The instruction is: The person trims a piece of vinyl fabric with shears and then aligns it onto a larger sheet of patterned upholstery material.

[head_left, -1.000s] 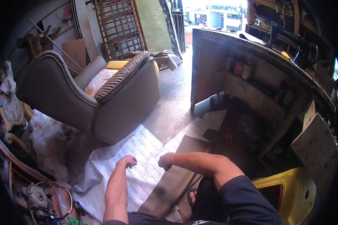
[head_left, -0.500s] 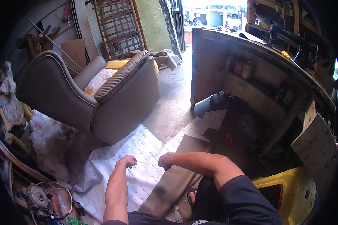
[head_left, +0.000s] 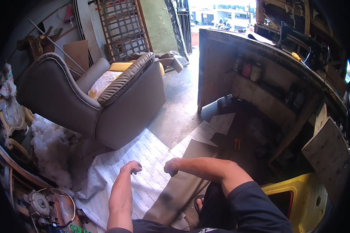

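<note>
Over the white printed backing of a large upholstery sheet (head_left: 147,149), my left hand (head_left: 132,167) has loosely bent fingers, slightly apart, with nothing visible in them. Just to its right, my right hand (head_left: 171,167) is curled closed; its fingertips are hidden, and I cannot make out whether it holds anything. The hand lies near where the backing meets a brown strip of leatherette (head_left: 182,176), apparently the sheet's face folded over. Both hands are apart from each other. Whether either touches the sheet, I cannot tell.
A brown armchair (head_left: 130,103) with an uncovered seat stands ahead left, white stuffing (head_left: 48,149) beside it. On the right are a wooden workbench (head_left: 217,70), orange-handled pliers (head_left: 237,144) on the floor and a yellow plastic stool (head_left: 305,198). An electric motor (head_left: 41,204) lies near left.
My hands and the sheet stay in the same place. Only the traffic outside the far doorway differs.
</note>
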The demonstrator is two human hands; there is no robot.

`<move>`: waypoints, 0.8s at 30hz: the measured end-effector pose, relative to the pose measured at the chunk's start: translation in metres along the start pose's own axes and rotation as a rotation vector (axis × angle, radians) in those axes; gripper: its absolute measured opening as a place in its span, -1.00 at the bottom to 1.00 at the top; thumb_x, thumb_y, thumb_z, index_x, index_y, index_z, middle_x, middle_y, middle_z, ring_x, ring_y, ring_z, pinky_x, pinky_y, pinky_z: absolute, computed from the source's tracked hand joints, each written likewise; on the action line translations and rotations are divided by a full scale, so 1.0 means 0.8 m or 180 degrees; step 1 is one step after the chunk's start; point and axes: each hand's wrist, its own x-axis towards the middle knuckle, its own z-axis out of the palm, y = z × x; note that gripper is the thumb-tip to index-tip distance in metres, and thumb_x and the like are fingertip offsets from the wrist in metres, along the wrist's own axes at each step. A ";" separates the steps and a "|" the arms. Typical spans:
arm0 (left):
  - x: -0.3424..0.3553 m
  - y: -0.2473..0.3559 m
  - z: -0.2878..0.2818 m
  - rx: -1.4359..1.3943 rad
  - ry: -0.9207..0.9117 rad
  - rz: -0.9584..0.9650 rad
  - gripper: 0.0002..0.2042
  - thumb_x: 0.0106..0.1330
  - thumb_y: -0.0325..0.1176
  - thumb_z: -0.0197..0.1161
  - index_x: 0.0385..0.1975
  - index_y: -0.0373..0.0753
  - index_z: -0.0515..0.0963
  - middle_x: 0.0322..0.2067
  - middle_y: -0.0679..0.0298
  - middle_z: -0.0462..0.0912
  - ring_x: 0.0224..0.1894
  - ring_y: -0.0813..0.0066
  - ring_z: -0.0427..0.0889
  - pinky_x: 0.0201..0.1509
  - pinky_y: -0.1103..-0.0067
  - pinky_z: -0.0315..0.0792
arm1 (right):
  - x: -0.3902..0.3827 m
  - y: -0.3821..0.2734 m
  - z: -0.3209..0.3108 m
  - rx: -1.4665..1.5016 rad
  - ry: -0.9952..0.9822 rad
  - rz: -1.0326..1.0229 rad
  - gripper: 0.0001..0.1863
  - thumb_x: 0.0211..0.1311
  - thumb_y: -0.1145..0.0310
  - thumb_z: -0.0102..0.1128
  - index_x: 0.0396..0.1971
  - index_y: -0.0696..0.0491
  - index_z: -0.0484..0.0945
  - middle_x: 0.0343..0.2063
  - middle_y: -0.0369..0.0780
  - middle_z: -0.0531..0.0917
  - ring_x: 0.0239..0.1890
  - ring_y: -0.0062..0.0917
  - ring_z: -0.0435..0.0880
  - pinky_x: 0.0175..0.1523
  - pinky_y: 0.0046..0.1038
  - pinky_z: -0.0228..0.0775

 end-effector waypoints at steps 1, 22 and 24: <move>0.001 -0.004 0.000 0.0017 -0.0022 -0.0009 -0.64 0.30 -0.18 0.17 0.06 -0.11 0.59 -0.21 0.31 0.69 -0.23 0.48 0.70 -0.23 0.47 0.55 | 0.003 -0.003 -0.001 0.0008 -0.0020 0.0008 -0.71 -0.02 0.36 0.17 -0.26 0.07 0.70 -0.28 -0.06 0.71 -0.19 -0.19 0.69 -0.15 -0.19 0.55; -0.003 -0.013 -0.002 -0.0050 -0.0064 -0.0011 -0.59 0.22 -0.21 0.15 0.08 -0.12 0.58 -0.17 0.29 0.70 -0.21 0.48 0.70 -0.22 0.47 0.56 | -0.048 -0.039 -0.041 -0.0122 0.0046 -0.0082 -0.70 0.01 0.35 0.20 -0.20 0.05 0.68 -0.22 -0.09 0.70 -0.15 -0.20 0.68 -0.13 -0.19 0.56; -0.003 -0.003 -0.002 -0.0040 -0.0068 0.0024 -0.59 0.22 -0.21 0.15 0.08 -0.12 0.58 -0.16 0.29 0.70 -0.21 0.48 0.70 -0.22 0.47 0.56 | -0.030 -0.022 -0.024 -0.0139 -0.0010 -0.0026 -0.70 0.01 0.35 0.20 -0.20 0.05 0.68 -0.22 -0.09 0.70 -0.15 -0.20 0.68 -0.13 -0.19 0.56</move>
